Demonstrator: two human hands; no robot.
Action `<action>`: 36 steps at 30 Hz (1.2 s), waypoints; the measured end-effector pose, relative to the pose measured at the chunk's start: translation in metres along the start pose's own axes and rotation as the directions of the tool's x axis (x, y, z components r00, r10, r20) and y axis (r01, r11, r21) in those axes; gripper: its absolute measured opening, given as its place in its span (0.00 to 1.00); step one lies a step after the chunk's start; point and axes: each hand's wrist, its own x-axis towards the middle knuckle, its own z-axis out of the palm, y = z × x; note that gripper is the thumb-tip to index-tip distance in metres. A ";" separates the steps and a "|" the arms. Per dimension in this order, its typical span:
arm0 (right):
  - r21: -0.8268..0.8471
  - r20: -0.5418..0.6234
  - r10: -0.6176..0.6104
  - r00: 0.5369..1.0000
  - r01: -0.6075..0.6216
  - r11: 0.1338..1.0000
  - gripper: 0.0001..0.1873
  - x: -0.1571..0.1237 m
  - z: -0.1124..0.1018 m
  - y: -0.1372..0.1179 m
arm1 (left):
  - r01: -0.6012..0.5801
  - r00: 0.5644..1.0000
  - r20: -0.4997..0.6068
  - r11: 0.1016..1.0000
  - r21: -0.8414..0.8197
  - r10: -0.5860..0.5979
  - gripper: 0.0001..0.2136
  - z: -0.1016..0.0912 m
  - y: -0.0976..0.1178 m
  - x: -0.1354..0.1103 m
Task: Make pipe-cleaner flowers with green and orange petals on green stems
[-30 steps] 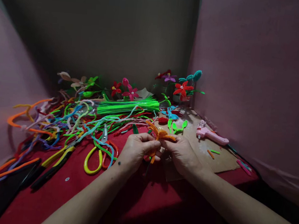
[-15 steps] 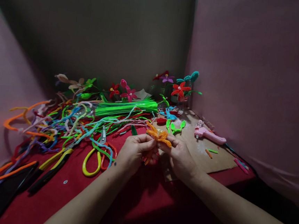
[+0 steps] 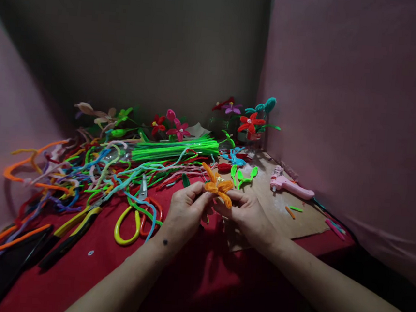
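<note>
An orange pipe-cleaner flower (image 3: 219, 186) with a pale yellow centre is held up over the table's front part. My left hand (image 3: 187, 210) is closed on its underside from the left, thumb and fingers pinched. From the right, my right hand (image 3: 251, 218) grips the base of the same flower, fingers curled in. Its lower end is mostly hidden behind my fingers. Just beyond my right hand lie green pipe-cleaner leaves (image 3: 246, 177) on a sheet of cardboard (image 3: 307, 225).
A pink glue gun (image 3: 292, 186) rests on the cardboard. To the left are scissors (image 3: 127, 226), pliers (image 3: 72, 236) and a tangle of coloured pipe cleaners (image 3: 63, 182). A green bundle (image 3: 175, 149) lies behind, with finished flowers (image 3: 251, 123) along the wall.
The orange flower has turned and tilted in my fingers, so its petals now point differently and its centre shows more. Both hands have shifted slightly around its base.
</note>
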 end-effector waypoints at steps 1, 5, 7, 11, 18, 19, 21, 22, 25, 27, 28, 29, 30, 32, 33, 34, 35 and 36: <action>0.043 0.008 0.037 0.999 -0.037 0.998 0.13 0.001 0.000 -0.001 | -0.036 0.999 -0.004 0.997 0.062 0.037 0.08 -0.001 -0.002 0.000; 0.033 -0.023 0.037 0.999 -0.036 0.999 0.12 0.003 0.001 -0.001 | -0.205 0.975 -0.020 0.923 0.324 0.223 0.09 -0.001 -0.004 -0.003; 0.034 -0.043 0.001 0.999 0.000 0.999 0.11 0.003 0.003 0.000 | -0.264 0.954 -0.023 0.878 0.398 0.298 0.10 -0.001 -0.003 -0.004; -0.045 -0.120 -0.085 0.989 0.080 0.996 0.10 0.003 0.007 0.004 | -0.314 0.926 -0.046 0.832 0.457 0.375 0.10 0.000 0.000 -0.006; -0.062 -0.227 -0.133 0.965 0.122 0.991 0.08 0.001 0.007 0.010 | -0.087 0.994 -0.049 0.979 0.184 0.098 0.09 0.001 0.002 -0.006; -0.023 -0.224 -0.102 0.969 0.100 0.995 0.08 0.001 0.006 0.010 | -0.038 0.998 -0.041 0.991 0.130 0.044 0.09 0.001 0.003 -0.005; 0.045 -0.217 -0.047 0.975 0.058 0.997 0.09 0.001 0.006 0.011 | 0.038 0.999 -0.011 0.999 0.037 -0.038 0.11 0.001 0.006 -0.004; 0.079 -0.213 -0.020 0.977 0.038 0.996 0.09 0.001 0.006 0.010 | 0.071 0.997 0.013 0.997 -0.008 -0.070 0.11 0.000 0.007 -0.003; 0.182 -0.178 0.040 0.983 -0.007 0.983 0.09 0.001 0.008 0.009 | 0.147 0.985 0.122 0.973 -0.179 -0.126 0.13 -0.002 0.007 -0.001; 0.228 -0.123 0.040 0.992 -0.012 0.974 0.10 0.002 0.007 0.009 | 0.202 0.969 0.198 0.937 -0.284 -0.148 0.13 -0.004 0.004 0.001; 0.239 -0.095 0.031 0.995 -0.008 0.971 0.10 0.003 0.006 0.009 | 0.233 0.958 0.237 0.917 -0.325 -0.160 0.13 -0.004 0.003 0.002; 0.243 -0.070 0.020 0.997 -0.002 0.970 0.11 0.003 0.005 0.009 | 0.266 0.946 0.274 0.897 -0.353 -0.173 0.13 -0.005 0.001 0.002; 0.244 -0.051 0.011 0.999 0.002 0.970 0.12 0.003 0.003 0.009 | 0.299 0.933 0.309 0.879 -0.371 -0.187 0.13 -0.005 0.000 0.003; 0.241 -0.025 0.007 1.000 -0.001 0.970 0.13 0.004 -0.001 0.010 | 0.349 0.909 0.363 0.849 -0.396 -0.204 0.13 -0.006 -0.001 0.003; 0.240 -0.011 0.010 1.000 -0.007 0.971 0.13 0.004 -0.003 0.010 | 0.365 0.902 0.377 0.838 -0.406 -0.210 0.14 -0.006 -0.001 0.003; 0.241 0.008 0.016 1.000 -0.018 0.970 0.13 0.005 -0.004 0.010 | 0.376 0.897 0.386 0.829 -0.413 -0.215 0.14 -0.006 -0.001 0.003; 0.243 0.031 0.025 0.999 -0.031 0.969 0.13 0.005 -0.005 0.011 | 0.390 0.892 0.394 0.821 -0.418 -0.223 0.14 -0.006 -0.001 0.003; 0.250 0.056 0.033 0.998 -0.046 0.967 0.13 0.005 -0.005 0.010 | 0.407 0.884 0.405 0.811 -0.420 -0.233 0.14 -0.007 -0.001 0.003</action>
